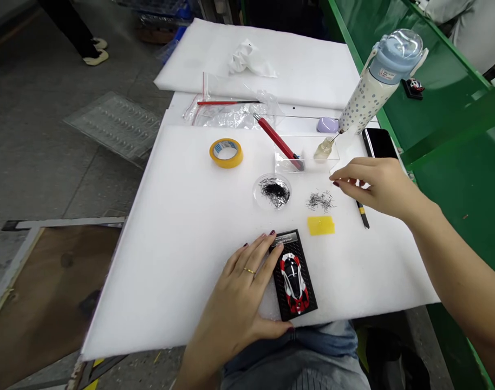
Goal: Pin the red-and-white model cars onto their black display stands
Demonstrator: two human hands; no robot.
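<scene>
Closest to the camera, the left hand [235,295] is lying flat on the white foam sheet [182,227] that's covering the bench, fingers spread and relaxed, not gripping anything. Its fingertips and thumb are resting against the left edge of a black display base [291,273] carrying a little red, white and black model car [294,281]. That base is sitting with its long axis running roughly away from the person, tilted a bit to the left at the far end, nose of the car pointing back toward the body as far as I can tell.

Further out and to the right, the right hand [373,184] is hovering palm down with the thumb and forefinger nearly pinched together, but I can't make out anything between them. It's sitting just right of a loose scatter of tiny black wire-like bits [320,200], so that hand is clearly the nearer one to them. A yellow pad [321,225] is lying between that scatter and the car, and a round clear dish [273,191] holding more of the same black bits is sitting just left of the scatter. A black pen-like tool [363,215] is poking out from under the right hand.

So the scatter is lying ahead and right of the car, well apart from the left hand.
</scene>
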